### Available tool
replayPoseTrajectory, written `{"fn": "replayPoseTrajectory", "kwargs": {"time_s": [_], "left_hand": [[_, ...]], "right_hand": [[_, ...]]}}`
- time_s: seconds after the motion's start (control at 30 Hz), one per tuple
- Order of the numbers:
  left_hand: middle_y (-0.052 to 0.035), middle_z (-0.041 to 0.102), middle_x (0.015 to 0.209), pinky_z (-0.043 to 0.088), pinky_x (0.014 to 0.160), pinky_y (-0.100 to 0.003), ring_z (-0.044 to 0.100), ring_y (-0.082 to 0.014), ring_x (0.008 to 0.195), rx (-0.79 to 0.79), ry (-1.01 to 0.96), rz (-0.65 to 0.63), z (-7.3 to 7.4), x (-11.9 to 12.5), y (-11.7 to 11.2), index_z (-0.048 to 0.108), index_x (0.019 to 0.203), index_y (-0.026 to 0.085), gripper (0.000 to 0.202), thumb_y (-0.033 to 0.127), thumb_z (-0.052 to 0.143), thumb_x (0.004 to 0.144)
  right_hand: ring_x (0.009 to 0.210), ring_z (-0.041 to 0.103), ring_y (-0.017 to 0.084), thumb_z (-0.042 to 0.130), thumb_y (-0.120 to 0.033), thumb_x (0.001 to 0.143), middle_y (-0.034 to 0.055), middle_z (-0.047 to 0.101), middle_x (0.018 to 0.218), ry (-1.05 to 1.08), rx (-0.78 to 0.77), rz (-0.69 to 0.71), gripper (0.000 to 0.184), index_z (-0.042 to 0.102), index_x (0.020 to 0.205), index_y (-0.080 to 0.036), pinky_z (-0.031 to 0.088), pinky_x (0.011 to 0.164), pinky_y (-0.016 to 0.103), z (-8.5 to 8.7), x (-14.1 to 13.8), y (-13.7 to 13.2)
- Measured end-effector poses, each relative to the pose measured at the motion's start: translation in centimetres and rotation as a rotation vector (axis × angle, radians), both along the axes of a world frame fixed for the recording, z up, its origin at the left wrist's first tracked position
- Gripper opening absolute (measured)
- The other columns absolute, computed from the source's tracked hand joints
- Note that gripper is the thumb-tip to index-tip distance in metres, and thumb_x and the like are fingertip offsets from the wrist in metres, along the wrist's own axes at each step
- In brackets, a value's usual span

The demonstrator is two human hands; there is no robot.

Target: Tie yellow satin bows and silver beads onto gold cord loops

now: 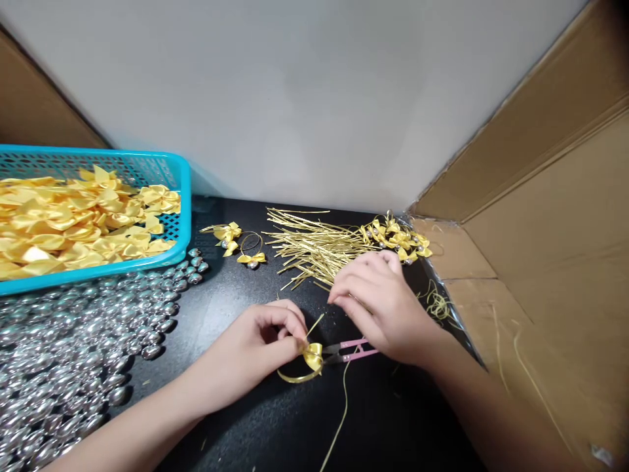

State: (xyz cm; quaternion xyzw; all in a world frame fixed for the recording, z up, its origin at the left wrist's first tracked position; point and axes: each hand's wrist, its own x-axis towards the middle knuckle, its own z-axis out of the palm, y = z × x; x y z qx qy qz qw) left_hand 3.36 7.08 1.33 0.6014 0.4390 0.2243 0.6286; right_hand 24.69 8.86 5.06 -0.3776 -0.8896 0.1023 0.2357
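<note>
Low over the black table, my left hand (279, 333) pinches a yellow satin bow (313, 356) between thumb and fingertips. A gold cord loop (299, 378) hangs from this bow, and a short cord end sticks up beside the fingertips. My right hand (376, 305) is up and to the right, fingers curled and closed; what they hold, if anything, is hidden. Pink-handled thread snips (351, 351) lie on the table, partly under my right hand, blades towards the bow. Just beyond that hand is a pile of cut gold cords (309, 242).
A blue basket (185, 210) of yellow bows stands at left, with many silver beads (73, 354) spread before it. Bows with beads and cord (396, 237) are heaped back right; two more (252, 257) lie at centre-left. Cardboard walls (550, 196) border the right; cord scraps (437, 301) lie there.
</note>
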Motion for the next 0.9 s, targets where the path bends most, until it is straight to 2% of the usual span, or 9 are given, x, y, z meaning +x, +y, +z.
{"fn": "replayPoseTrajectory", "kwargs": {"time_s": [0.13,0.33,0.57,0.9], "left_hand": [[0.0019,0.057,0.077,0.037,0.063,-0.025,0.049,-0.0124,0.069,0.02,0.054,-0.001,0.3,0.0,-0.1,0.062,0.06,0.018,0.016,0.02,0.057,0.075],[0.0015,0.06,0.077,0.038,0.063,-0.025,0.053,-0.0132,0.071,0.083,0.121,-0.014,1.2,0.2,-0.3,0.063,0.06,0.018,0.013,0.017,0.057,0.072],[0.0029,0.061,0.075,0.038,0.063,-0.024,0.053,-0.0127,0.071,0.101,0.167,-0.079,1.8,0.4,-0.8,0.062,0.06,0.019,0.012,0.014,0.056,0.069],[0.0038,0.059,0.074,0.037,0.06,-0.022,0.051,-0.0114,0.068,0.046,0.15,-0.133,1.7,0.3,-0.7,0.062,0.06,0.019,0.012,0.012,0.056,0.068]], "right_hand": [[0.092,0.051,0.016,0.051,-0.016,0.089,0.0003,0.065,0.094,0.039,-0.097,-0.039,0.011,0.06,0.089,-0.02,0.027,0.086,0.036,0.8,0.6,0.1],[0.094,0.05,0.017,0.05,-0.017,0.089,-0.0001,0.065,0.092,-0.004,-0.257,0.077,0.013,0.062,0.091,-0.021,0.025,0.09,0.037,0.9,0.1,-0.3],[0.091,0.05,0.016,0.052,-0.015,0.087,0.0006,0.066,0.091,-0.105,-0.347,0.185,0.013,0.063,0.088,-0.02,0.023,0.091,0.038,0.7,0.0,-0.2],[0.088,0.049,0.015,0.051,-0.015,0.088,-0.0001,0.065,0.087,-0.14,-0.468,0.296,0.013,0.062,0.084,-0.019,0.022,0.087,0.036,1.0,0.2,-0.1]]}}
